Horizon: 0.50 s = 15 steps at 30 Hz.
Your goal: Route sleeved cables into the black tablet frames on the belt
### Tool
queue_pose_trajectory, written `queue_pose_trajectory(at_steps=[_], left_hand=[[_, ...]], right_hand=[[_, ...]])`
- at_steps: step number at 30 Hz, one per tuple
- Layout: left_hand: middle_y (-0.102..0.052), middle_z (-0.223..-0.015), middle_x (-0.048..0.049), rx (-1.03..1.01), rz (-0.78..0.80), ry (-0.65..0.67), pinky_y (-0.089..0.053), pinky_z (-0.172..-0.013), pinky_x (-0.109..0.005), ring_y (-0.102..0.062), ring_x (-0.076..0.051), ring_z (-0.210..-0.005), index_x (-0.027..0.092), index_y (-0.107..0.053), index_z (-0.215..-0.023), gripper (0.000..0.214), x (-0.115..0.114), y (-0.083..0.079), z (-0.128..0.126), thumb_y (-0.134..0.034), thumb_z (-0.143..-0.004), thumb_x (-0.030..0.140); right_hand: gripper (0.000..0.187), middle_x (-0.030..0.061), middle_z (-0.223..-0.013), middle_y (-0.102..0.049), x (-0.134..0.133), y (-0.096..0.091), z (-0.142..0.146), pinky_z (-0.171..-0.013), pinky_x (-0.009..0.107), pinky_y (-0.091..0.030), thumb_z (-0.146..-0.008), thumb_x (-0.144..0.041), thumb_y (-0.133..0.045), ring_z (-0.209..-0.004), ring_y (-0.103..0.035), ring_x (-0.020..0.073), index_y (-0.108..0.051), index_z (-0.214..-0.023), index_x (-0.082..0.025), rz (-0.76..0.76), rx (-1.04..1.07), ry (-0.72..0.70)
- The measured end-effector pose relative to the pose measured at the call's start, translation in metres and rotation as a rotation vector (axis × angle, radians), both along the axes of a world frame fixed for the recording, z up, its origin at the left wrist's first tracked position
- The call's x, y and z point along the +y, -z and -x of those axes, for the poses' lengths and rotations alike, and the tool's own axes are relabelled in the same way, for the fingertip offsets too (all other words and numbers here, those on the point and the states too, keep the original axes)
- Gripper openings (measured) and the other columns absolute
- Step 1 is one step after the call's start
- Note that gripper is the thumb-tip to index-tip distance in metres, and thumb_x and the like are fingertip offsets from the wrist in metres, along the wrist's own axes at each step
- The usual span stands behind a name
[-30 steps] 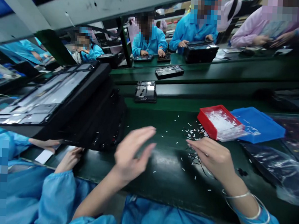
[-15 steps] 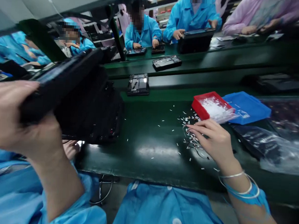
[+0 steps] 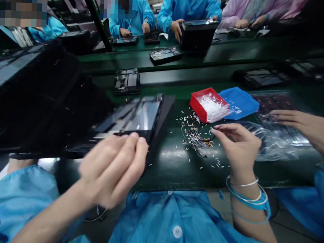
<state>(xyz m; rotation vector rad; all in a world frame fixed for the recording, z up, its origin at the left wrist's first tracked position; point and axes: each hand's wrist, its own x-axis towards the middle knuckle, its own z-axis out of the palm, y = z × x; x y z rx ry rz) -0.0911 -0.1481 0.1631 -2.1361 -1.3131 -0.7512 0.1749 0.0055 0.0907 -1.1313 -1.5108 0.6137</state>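
My left hand [image 3: 117,166] is closed on the near edge of a flat black open-backed tablet-like device [image 3: 146,115], tilted above the bench and blurred by motion. Its inside shows grey panels and dark strips. My right hand [image 3: 238,142] pinches what looks like a thin dark cable [image 3: 218,128] between thumb and fingertips. Just left of those fingertips lies a loose pile of small cables [image 3: 195,137], black and white with some gold-coloured ends. Short white slivers [image 3: 218,161] are scattered around the pile.
Behind the pile stand a red bin [image 3: 205,114] of white pieces and a blue tray [image 3: 240,103]. Clear plastic bags [image 3: 273,144] lie at right, near a co-worker's hand [image 3: 306,129]. Stacked black cases [image 3: 44,105] fill the left. More open devices [image 3: 127,80] lie behind; co-workers sit opposite.
My left hand has moved from the far left towards the middle and down, now with the open device. My right fingers stay at the cable pile. A co-worker's hand has appeared at right.
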Motion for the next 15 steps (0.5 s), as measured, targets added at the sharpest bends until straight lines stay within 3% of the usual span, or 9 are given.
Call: queue_pose_trajectory(at_steps=[3,9,12,15], left_hand=[[-0.069,-0.086,-0.0133,0.222,-0.045,0.034,-0.048,-0.069,-0.033,-0.063,-0.021,-0.078,0.005,-0.065,-0.1,0.024,0.004,0.03,-0.035,-0.043,-0.091,0.01],[-0.07,-0.094,-0.0091,0.112,0.167,-0.046,-0.044,-0.072,-0.032,-0.061,-0.02,-0.087,0.009,-0.067,-0.098,0.025,-0.008,0.111,-0.102,-0.044,-0.089,0.009],[-0.069,-0.1,-0.0096,0.024,0.255,-0.022,-0.045,-0.072,-0.031,-0.061,-0.02,-0.092,0.009,-0.066,-0.102,0.022,-0.006,0.131,-0.11,-0.049,-0.092,0.018],[-0.068,-0.11,-0.0116,-0.113,0.344,0.14,-0.047,-0.081,-0.033,-0.061,-0.021,-0.101,0.01,-0.064,-0.108,0.032,-0.008,0.134,-0.094,-0.046,-0.096,0.033]], right_hand=[[0.006,-0.0011,-0.067,-0.069,-0.003,-0.001,0.008,-0.059,0.027,-0.05,-0.068,-0.023,-0.075,-0.064,-0.064,0.0146,-0.069,-0.068,-0.022,0.093,0.023,-0.069],[0.014,0.0001,-0.071,-0.07,-0.004,-0.006,0.039,-0.06,0.025,-0.051,-0.062,-0.025,-0.079,-0.066,-0.064,0.0133,-0.068,-0.069,-0.02,0.354,0.091,-0.415],[0.02,0.0005,-0.073,-0.069,-0.005,-0.002,0.07,-0.056,0.024,-0.048,-0.059,-0.026,-0.08,-0.066,-0.062,0.0121,-0.067,-0.073,-0.019,0.518,0.086,-0.616],[0.024,-0.002,-0.066,-0.065,-0.006,0.009,0.105,-0.05,0.022,-0.041,-0.061,-0.023,-0.077,-0.057,-0.056,0.0088,-0.066,-0.082,-0.017,0.65,0.042,-0.754]])
